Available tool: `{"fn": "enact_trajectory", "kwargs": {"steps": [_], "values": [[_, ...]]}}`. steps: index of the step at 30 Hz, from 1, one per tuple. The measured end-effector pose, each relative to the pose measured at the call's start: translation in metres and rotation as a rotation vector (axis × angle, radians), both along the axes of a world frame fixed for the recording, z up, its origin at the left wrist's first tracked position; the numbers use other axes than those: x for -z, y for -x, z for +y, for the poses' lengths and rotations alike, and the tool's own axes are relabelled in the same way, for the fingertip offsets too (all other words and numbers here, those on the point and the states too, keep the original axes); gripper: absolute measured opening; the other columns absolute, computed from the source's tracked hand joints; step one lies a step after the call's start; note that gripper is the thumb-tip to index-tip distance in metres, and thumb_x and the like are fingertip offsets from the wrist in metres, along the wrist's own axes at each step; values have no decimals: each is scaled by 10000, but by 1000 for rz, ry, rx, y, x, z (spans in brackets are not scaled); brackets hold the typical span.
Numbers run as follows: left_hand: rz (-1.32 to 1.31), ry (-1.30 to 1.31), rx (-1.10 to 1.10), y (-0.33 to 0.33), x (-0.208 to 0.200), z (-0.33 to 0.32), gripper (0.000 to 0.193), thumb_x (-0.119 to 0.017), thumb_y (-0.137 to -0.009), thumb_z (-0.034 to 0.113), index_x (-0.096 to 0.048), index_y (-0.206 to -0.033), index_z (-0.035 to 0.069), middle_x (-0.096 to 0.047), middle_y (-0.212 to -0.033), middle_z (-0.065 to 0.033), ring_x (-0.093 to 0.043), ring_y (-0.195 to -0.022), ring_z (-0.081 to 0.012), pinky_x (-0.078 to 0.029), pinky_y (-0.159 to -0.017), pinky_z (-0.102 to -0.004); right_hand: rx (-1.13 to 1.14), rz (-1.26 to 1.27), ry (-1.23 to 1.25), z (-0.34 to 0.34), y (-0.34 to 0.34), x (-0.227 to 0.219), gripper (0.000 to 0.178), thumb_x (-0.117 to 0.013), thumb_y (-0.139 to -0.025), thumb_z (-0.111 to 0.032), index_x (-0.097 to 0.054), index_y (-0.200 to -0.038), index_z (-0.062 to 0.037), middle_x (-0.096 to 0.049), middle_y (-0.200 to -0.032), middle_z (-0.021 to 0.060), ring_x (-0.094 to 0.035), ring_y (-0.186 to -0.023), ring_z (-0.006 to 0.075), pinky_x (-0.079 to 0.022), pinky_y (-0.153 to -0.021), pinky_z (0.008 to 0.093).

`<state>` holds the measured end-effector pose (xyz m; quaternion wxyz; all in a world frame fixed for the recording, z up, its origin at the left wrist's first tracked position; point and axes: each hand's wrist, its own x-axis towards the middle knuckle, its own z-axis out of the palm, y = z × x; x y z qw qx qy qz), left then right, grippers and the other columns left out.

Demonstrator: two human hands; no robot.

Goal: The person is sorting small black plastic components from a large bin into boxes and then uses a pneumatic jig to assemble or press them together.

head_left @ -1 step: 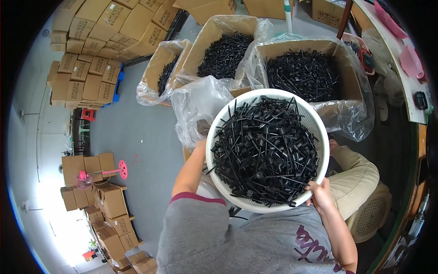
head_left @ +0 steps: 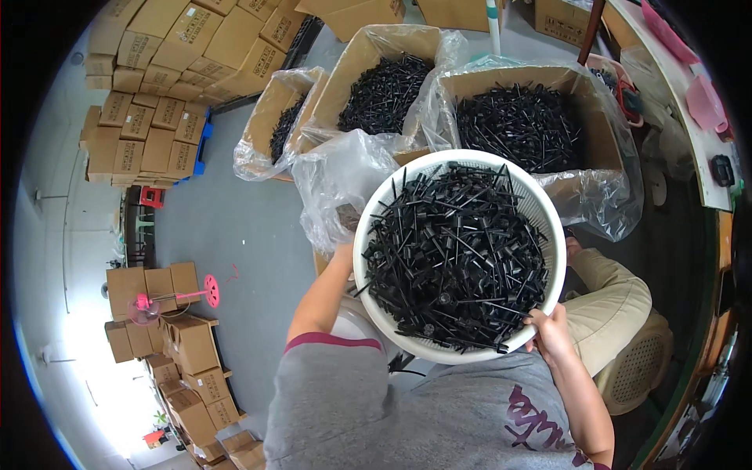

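White plastic makes up the round, perforated basket (head_left: 558,266) that we hold in front of our grey shirt (head_left: 470,415), heaped with black plastic parts (head_left: 454,251), thin stems mixed with short, thicker pieces. Our right hand (head_left: 551,333) is closed on the near right part of the rim, with the thumb side over the top and other fingers showing below. Our left hand (head_left: 343,254) reaches to the far left side, but the basket wall hides most of it, so we cannot tell how its fingers are set. Beyond the far rim stand the right-hand carton (head_left: 517,80) and the middle carton (head_left: 333,90), both lined with clear film and holding similar black pieces; loose clear film (head_left: 333,172) hangs just beside our left hand. To hold this load well, we should share the weight between both sides, since the two grips sit roughly across from each other, and hold the rim level, because the heap rises high and stems poke over the edge at the lower left. We would also do well to mind the film, which could snag under our fingers, and the tan-trousered leg (head_left: 615,301) near the basket's right side.
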<state>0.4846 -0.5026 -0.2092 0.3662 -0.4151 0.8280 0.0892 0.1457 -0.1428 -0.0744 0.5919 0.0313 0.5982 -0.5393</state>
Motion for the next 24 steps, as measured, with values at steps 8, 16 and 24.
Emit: {"fn": "enact_trajectory", "kwargs": {"steps": [8,16,24], "values": [[-552,73,-204,-71,-154,-28,301,-726,-705,134,-730,-1006,124,-643,-1227,-138,-654,-1072,-310,-525,-887,-453,54,-38,54,8,3,3,82,-526,-863,-5,-518,-825,67,-578,-674,134,-546,-405,226,-432,-299,321],[145,-199,-30,-10,-102,81,661,-773,-737,400,-552,-1260,61,-627,-1249,-184,-642,-1063,-393,-503,-915,-491,153,-21,49,10,6,-1,53,-517,-836,13,-495,-807,51,-558,-670,132,-521,-380,234,-412,-290,336],[308,-151,-386,-8,-77,62,488,-706,-796,356,-666,-1159,34,-671,-1169,-169,-623,-1105,-358,-489,-972,-452,235,12,49,23,3,2,84,-518,-861,-8,-452,-899,26,-555,-707,127,-534,-428,228,-417,-293,328]]}}
